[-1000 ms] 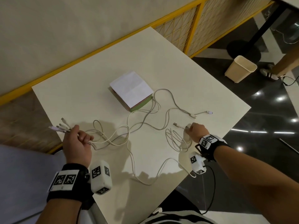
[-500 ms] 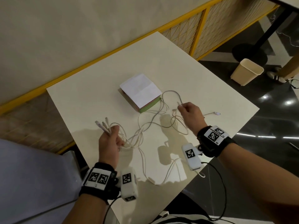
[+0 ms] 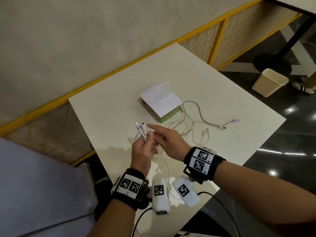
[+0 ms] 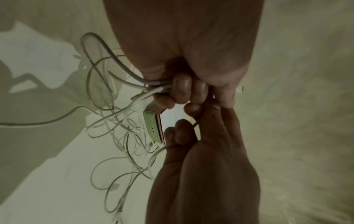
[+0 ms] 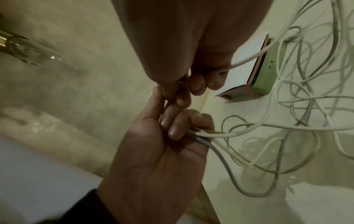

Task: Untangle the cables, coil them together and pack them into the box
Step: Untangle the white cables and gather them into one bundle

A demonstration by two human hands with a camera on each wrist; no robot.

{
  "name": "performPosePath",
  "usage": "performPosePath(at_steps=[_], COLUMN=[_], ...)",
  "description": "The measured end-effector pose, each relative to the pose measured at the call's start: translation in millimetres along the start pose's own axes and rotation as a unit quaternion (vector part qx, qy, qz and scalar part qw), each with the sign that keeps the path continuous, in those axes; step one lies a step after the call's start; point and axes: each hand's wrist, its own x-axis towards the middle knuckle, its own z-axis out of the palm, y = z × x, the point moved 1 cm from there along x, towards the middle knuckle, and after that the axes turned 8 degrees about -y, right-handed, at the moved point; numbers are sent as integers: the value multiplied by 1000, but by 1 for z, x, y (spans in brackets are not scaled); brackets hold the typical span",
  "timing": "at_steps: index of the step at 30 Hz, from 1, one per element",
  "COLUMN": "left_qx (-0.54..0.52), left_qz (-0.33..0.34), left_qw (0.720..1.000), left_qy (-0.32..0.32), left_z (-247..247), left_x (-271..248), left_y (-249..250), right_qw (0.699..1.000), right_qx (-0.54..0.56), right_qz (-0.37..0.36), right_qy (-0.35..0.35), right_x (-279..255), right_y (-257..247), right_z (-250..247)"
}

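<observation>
Several white cables (image 3: 185, 127) lie tangled on the white table (image 3: 106, 113), in front of a green-sided box (image 3: 160, 100) with a white flap on top. My left hand (image 3: 147, 140) is raised over the near part of the table and grips a bundle of cable ends, plugs (image 3: 140, 128) sticking up. My right hand (image 3: 158, 134) meets it from the right. In the right wrist view its fingers (image 5: 193, 85) pinch one cable end against that bundle, and this cable (image 5: 250, 59) trails off past the box (image 5: 265, 75). Two loose plugs (image 3: 236, 120) lie far right.
A yellow-framed mesh railing (image 3: 217, 40) runs behind the table along a beige wall. On the dark floor to the right stand a cream bin (image 3: 270, 82) and a black table base (image 3: 271, 65); someone's shoe (image 3: 303, 88) is beside the bin. The table's near edge is by my wrists.
Both hands have come together over the near middle of the table. The left brought its bundle rightward; the right carried a cable end leftward to it, dragging the loops closer.
</observation>
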Motion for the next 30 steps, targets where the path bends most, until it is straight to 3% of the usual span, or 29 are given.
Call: performPosePath(at_steps=[3,6,11,17,19,21,26,30], left_qx=[15,36,-83,-140,-221,-269,-287,-274], left_qz=[11,32,31,62,49,50,53,40], left_qw=[1000,998,989,976,961,950,942,949], left_qy=[15,52,123,156,157,153,162,151], left_z=[-11,-27,-50,-67,-71,-73,-74,-67], left_x=[0,3,11,15,18,19,20,21], left_y=[4,14,30,20,22,28,37,28], right_qw=[999,992,960,922,904,899,923,923], right_qx=[-14,-105,-241,-323,-348,-340,-230,-230], right_qz=[31,61,116,209,248,277,305,307], right_qy=[-15,-35,-80,-36,-15,2,47,-21], right_x=[-2,-11,-30,-25,-24,-24,-21,-15], right_y=[2,14,64,99,112,122,130,127], right_z=[0,-3,-29,-85,-107,-126,-150,-137])
